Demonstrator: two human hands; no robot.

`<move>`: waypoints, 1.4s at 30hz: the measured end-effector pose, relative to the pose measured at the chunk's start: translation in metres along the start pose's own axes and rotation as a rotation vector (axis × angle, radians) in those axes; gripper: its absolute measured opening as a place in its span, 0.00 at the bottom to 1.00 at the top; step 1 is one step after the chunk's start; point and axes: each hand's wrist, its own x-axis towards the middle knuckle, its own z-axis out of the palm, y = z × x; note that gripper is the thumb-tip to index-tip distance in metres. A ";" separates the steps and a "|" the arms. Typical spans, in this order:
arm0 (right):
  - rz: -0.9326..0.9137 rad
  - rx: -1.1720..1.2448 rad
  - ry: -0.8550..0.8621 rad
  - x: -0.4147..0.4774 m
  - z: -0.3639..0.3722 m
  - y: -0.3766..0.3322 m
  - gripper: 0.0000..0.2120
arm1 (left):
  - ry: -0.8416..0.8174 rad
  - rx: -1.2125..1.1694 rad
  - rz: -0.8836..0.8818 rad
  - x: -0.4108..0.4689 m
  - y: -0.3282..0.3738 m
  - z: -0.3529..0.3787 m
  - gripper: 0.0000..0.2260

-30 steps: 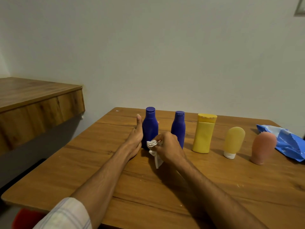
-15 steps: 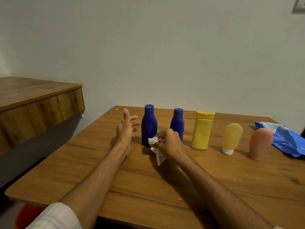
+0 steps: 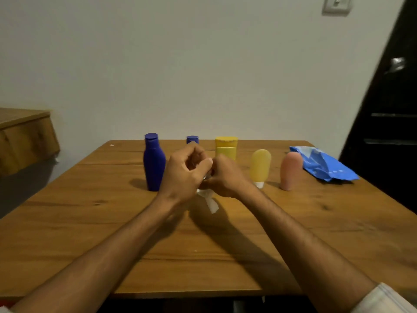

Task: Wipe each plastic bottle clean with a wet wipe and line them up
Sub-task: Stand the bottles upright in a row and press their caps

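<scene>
The wet wipe [image 3: 208,201] is bunched between my two hands above the middle of the counter [image 3: 112,222], its loose tail hanging down toward the wood. My right hand [image 3: 225,177] pinches it in curled fingers [image 3: 195,151], and my left hand [image 3: 184,175] is curled in against it too, thumb stretched across to the right hand, so as far as I can see both are pinching the same wipe. Behind them the bottles stand upright in one row along the far side of the counter: the tall blue bottle [image 3: 154,163] toward the left edge, the shorter blue bottle [image 3: 192,139] mostly hidden behind my hands, the yellow bottle [image 3: 226,147], the pale yellow tube [image 3: 260,166] on its cap, and the pink tube [image 3: 291,170], each a little apart from its neighbour. The lining-up looks done to me; whether every bottle is wiped I cannot tell, though with no bottle in hand I judge the job near its end. The blue wipes pack [image 3: 325,164] lies by the far right corner. Half a second ago my left hand was spread open just left of the tall blue bottle and only the right held the wipe; since then the left has crossed over to join it, the bottles have stayed put, and my head has turned right, bringing the dark door [image 3: 388,109] into view.
</scene>
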 end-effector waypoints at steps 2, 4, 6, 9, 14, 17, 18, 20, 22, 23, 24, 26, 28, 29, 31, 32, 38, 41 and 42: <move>0.023 -0.049 0.008 -0.012 -0.022 0.010 0.05 | -0.053 0.084 -0.009 0.003 0.006 0.025 0.02; 0.091 -0.073 0.013 -0.026 -0.044 0.024 0.11 | -0.080 0.113 -0.016 0.007 0.012 0.052 0.04; 0.174 -0.098 0.025 -0.039 -0.066 0.039 0.12 | -0.117 0.126 -0.031 0.010 0.019 0.078 0.07; 0.294 -0.155 0.058 -0.062 -0.100 0.065 0.06 | -0.216 0.125 -0.072 0.013 0.028 0.121 0.11; 0.491 -0.278 0.081 -0.104 -0.147 0.107 0.06 | -0.503 -0.007 -0.155 0.011 0.044 0.192 0.06; 0.597 -0.330 0.101 -0.128 -0.166 0.129 0.06 | -0.595 -0.092 -0.189 0.005 0.052 0.230 0.06; 0.625 -0.345 0.117 -0.135 -0.172 0.137 0.05 | -0.631 -0.112 -0.198 0.003 0.056 0.241 0.06; 0.667 -0.373 0.156 -0.150 -0.181 0.149 0.06 | -0.691 -0.108 -0.193 -0.001 0.063 0.261 0.07; 0.704 -0.396 0.194 -0.162 -0.189 0.159 0.07 | -0.718 -0.106 -0.163 -0.007 0.069 0.278 0.07; 0.726 -0.396 0.206 -0.170 -0.192 0.164 0.07 | -0.733 -0.099 -0.148 -0.011 0.072 0.288 0.07; 0.739 -0.395 0.211 -0.175 -0.194 0.168 0.06 | -0.741 -0.082 -0.133 -0.014 0.073 0.294 0.06; 0.765 -0.402 0.236 -0.183 -0.195 0.176 0.06 | -0.750 -0.034 -0.083 -0.021 0.075 0.306 0.06; 0.782 -0.405 0.265 -0.190 -0.195 0.185 0.06 | -0.758 0.021 -0.020 -0.027 0.076 0.316 0.07; 0.786 -0.402 0.270 -0.192 -0.195 0.189 0.07 | -0.757 0.055 0.013 -0.029 0.076 0.320 0.09; 0.795 -0.381 0.260 -0.194 -0.193 0.194 0.07 | -0.754 0.107 0.050 -0.031 0.075 0.326 0.10; 0.798 -0.366 0.255 -0.195 -0.193 0.195 0.07 | -0.757 0.123 0.057 -0.031 0.075 0.328 0.10; 0.789 -0.313 0.268 -0.198 -0.193 0.201 0.08 | -0.740 0.205 0.059 -0.031 0.075 0.338 0.10; 0.787 -0.289 0.241 -0.201 -0.197 0.201 0.08 | -0.739 0.211 0.050 -0.031 0.075 0.339 0.09; 0.781 -0.281 0.226 -0.202 -0.199 0.200 0.09 | -0.743 0.210 0.050 -0.030 0.076 0.337 0.09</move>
